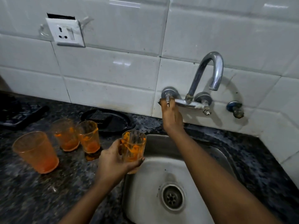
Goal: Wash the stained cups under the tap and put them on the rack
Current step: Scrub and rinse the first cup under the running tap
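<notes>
Nearest me, my left hand [113, 160] is wrapped around a clear glass tumbler smeared with orange residue [133, 147], fingers clamped on its lower wall, holding it upright over the near-left rim of the round stainless steel sink [202, 162]. The basin and its drain [172, 197] look dry, and no water shows at the spout.

To the left of that grip, three more orange-stained glass tumblers [64, 138] stand on the dark speckled granite counter [32, 191], near one another and untouched.

Further off, my right hand [171, 114] reaches up and away from the held glass, its fingers closed around the left valve stem of the chrome wall-mounted swan-neck tap [208, 73].

I judge I am at the very start: opening the water for the first cup. Next I would need to turn that stem until a stream falls, then shift the held tumbler rightward, under the spout. No rack is in view.
</notes>
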The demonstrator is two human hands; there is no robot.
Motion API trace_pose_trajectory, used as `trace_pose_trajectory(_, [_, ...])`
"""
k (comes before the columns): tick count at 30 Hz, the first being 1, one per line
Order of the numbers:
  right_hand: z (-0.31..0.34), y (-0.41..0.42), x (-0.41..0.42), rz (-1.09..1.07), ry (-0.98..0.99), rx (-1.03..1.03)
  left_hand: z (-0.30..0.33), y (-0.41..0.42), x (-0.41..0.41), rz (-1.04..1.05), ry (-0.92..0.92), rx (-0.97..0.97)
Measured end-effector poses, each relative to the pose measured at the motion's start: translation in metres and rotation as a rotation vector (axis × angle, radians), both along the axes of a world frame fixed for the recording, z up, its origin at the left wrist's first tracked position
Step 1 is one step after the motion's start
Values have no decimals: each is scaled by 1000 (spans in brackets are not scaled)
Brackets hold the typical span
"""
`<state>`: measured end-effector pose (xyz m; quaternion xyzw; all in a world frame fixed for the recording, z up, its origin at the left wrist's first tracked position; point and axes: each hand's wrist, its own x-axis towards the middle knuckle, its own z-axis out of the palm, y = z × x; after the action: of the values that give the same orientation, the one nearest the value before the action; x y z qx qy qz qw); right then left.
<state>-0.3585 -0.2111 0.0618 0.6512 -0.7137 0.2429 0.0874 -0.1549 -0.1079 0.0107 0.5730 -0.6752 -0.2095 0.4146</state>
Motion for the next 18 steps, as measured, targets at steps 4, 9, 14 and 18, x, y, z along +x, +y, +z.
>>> trace_pose_trajectory(4, [-3,20,-7,-38,75,-23,-9,-1,-15,-43,-21,69])
trace_pose_trajectory(9, [-44,90,-33,-69,-485,86,-24,2,-53,-193,-46,162])
trace_pose_trajectory(14, [-67,158,-63,54,-778,421,-30,7,-100,-337,44,294])
trace_pose_trajectory(18, [-76,185,-68,153,-1033,572,-31,17,-134,-401,192,405])
